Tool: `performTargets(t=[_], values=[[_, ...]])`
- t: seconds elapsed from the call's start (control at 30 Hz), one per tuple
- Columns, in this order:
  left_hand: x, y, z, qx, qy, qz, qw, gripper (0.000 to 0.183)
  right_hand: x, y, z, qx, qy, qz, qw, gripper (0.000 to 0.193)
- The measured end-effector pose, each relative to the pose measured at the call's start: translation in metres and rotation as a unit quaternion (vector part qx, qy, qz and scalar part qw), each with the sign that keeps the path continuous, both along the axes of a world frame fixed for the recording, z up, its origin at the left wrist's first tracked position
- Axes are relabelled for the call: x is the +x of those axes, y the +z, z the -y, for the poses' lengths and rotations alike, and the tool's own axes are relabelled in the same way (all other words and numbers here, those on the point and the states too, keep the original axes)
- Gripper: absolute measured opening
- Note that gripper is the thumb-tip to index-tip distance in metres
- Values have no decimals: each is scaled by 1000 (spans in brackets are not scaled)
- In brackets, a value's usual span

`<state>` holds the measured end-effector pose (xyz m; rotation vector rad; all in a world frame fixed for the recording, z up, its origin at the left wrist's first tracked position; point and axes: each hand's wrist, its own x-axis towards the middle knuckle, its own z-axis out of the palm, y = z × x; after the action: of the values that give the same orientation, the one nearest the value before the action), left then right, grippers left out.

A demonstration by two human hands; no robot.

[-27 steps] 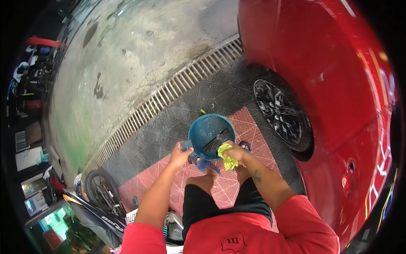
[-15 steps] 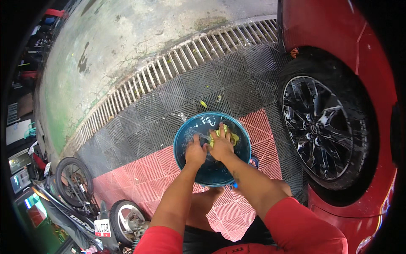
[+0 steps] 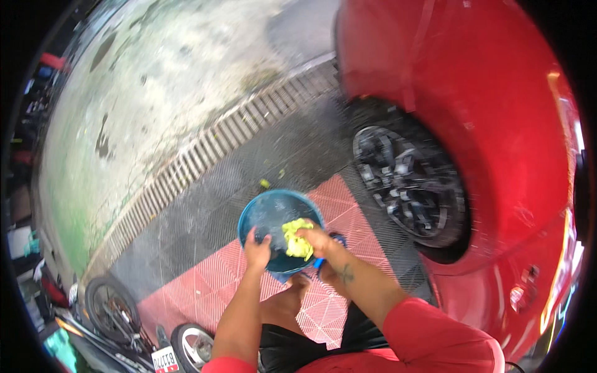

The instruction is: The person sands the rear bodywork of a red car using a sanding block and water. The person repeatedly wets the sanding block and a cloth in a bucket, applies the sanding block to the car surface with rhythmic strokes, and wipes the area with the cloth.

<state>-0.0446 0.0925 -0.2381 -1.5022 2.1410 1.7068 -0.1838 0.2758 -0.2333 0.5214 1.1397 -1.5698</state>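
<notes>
A round blue bucket (image 3: 268, 214) stands on red and dark grid floor tiles right in front of me. My right hand (image 3: 318, 239) is over the bucket, gripping a yellow-green cloth (image 3: 296, 239). My left hand (image 3: 257, 250) rests on the bucket's near left rim, fingers curled on it. Both forearms come up from the lower edge, with red sleeves. A bare knee (image 3: 287, 298) shows below the bucket.
A red car (image 3: 472, 124) fills the right side, its dark alloy wheel (image 3: 407, 180) close to the bucket. A metal drain grate (image 3: 205, 155) runs diagonally behind. Wet concrete (image 3: 155, 81) lies beyond. Motorbike wheels (image 3: 109, 308) sit at the lower left.
The view has pulled back and swung, so the bucket looks smaller and the car larger. My right hand has lifted the cloth slightly inside the bucket; my left hand moved onto the rim.
</notes>
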Motion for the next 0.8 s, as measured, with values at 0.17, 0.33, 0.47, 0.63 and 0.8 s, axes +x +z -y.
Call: performTargets(t=[0.17,0.33,0.47,0.63,0.8], values=[[-64,165,-18,177,114,-126,969,81,-70,252,-77,-173,-39,6,984,49],[-211,327,-99,170,13,-222,960,68,-183,515,-165,-49,4,-349,936,47],[-326,409,-141,130,-19,-306,943,56,-279,666,-188,192,228,-698,651,49],[-448,461,-186,-1,6,-354,935,53,-373,796,-204,363,334,-821,286,57],[-480,482,-245,-172,84,-322,927,61,-459,792,-228,433,314,-843,64,62]])
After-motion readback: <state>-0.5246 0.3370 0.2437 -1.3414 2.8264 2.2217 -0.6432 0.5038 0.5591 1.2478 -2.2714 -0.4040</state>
